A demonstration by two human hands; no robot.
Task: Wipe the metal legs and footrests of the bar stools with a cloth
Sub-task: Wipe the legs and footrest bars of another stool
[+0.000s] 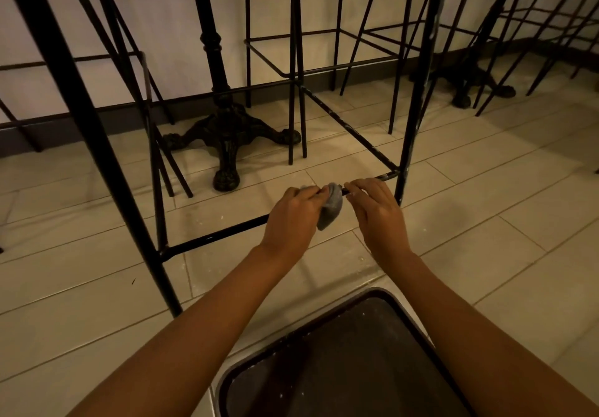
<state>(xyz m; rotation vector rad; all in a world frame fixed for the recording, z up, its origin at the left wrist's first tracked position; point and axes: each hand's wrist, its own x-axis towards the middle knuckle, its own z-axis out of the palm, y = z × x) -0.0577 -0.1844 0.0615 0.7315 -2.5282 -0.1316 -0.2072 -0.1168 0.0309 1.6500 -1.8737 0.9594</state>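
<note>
My left hand point(291, 219) clamps the grey cloth point(330, 207) around the front footrest point(214, 238), hiding that stretch; my right hand point(377, 212), at three o'clock, curls over the bar, its fingers' grip hard to make out

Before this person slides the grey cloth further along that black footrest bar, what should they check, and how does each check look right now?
1. Grey cloth wrapped on the black metal footrest bar: ok, it sits on the bar.
2. Left hand gripping the cloth: ok.
3. Right hand steadying the bar: ok, fingers rest on it.
4. Bar stretch toward the right stool leg clean: not ok, pale specks show there.
5. Path along the bar free: ok, nothing blocks it.
6. Cloth still clean enough: cannot tell.
</note>
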